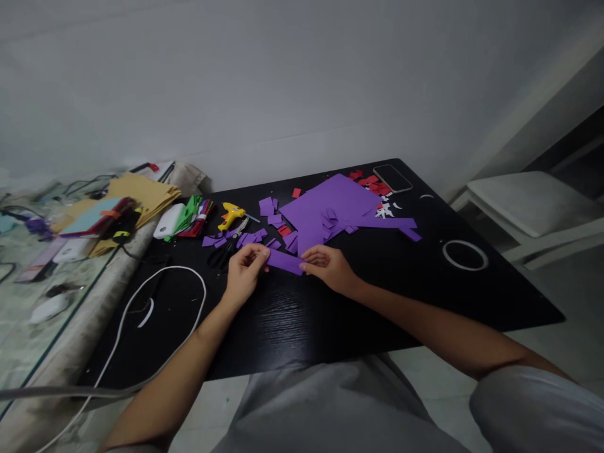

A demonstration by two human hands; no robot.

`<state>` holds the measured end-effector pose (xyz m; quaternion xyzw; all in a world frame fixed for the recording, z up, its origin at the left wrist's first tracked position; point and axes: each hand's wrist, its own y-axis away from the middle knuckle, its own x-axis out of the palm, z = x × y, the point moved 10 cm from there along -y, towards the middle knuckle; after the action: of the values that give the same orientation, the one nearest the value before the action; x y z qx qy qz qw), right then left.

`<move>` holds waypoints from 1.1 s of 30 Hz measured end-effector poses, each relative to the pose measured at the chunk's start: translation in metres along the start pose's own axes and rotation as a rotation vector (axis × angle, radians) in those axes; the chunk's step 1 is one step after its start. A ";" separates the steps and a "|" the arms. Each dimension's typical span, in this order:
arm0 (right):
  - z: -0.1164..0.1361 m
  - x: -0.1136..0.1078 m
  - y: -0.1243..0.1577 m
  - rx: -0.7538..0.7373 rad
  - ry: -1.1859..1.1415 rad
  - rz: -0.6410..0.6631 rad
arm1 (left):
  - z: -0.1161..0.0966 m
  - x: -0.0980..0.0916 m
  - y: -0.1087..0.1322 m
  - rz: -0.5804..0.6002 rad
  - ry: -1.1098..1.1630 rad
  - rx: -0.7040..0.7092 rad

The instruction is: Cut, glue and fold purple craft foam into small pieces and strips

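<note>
Between my two hands a purple paper strip [284, 262] is held out over the black table. My left hand [246, 264] pinches its left end, and my right hand [326, 265] pinches the right end. Just beyond the strip lies a large purple sheet [330, 201], with small cut purple pieces [329, 218] on top of it. A pair of scissors [229, 246] with dark handles rests close to my left hand, among more purple scraps. Behind the scissors is a yellow glue gun [231, 215].
A phone [392, 178], red scraps [375, 184] and white scraps [385, 209] lie at the back right. A white ring [465, 255] is on the right side. At the left, a white cable [204, 296] loops across the black table [283, 321]. A white stool [535, 198] stands to the right.
</note>
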<state>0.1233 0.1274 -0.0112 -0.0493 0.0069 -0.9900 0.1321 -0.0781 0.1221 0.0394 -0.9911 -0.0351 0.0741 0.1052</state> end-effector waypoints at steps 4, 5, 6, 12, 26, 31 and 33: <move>0.001 -0.002 -0.002 -0.002 -0.025 -0.013 | 0.000 -0.002 0.000 -0.021 -0.002 0.004; 0.002 -0.002 -0.002 -0.005 -0.026 -0.016 | -0.001 -0.002 0.000 -0.024 0.002 0.006; 0.002 -0.003 -0.003 -0.008 -0.026 -0.018 | -0.001 -0.002 0.000 -0.025 0.007 0.009; 0.009 -0.003 -0.004 -0.041 -0.022 -0.010 | -0.002 -0.002 -0.001 -0.036 0.024 0.015; -0.020 0.026 0.005 0.196 -0.099 0.215 | 0.005 0.002 0.000 -0.021 0.053 -0.023; -0.017 0.024 0.003 0.183 -0.096 0.209 | 0.007 -0.001 -0.003 -0.030 0.074 -0.040; -0.016 0.023 0.003 0.178 -0.086 0.210 | 0.009 -0.001 -0.003 -0.029 0.075 -0.044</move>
<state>0.0999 0.1188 -0.0253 -0.0790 -0.0816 -0.9643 0.2391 -0.0806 0.1265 0.0312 -0.9946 -0.0472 0.0346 0.0856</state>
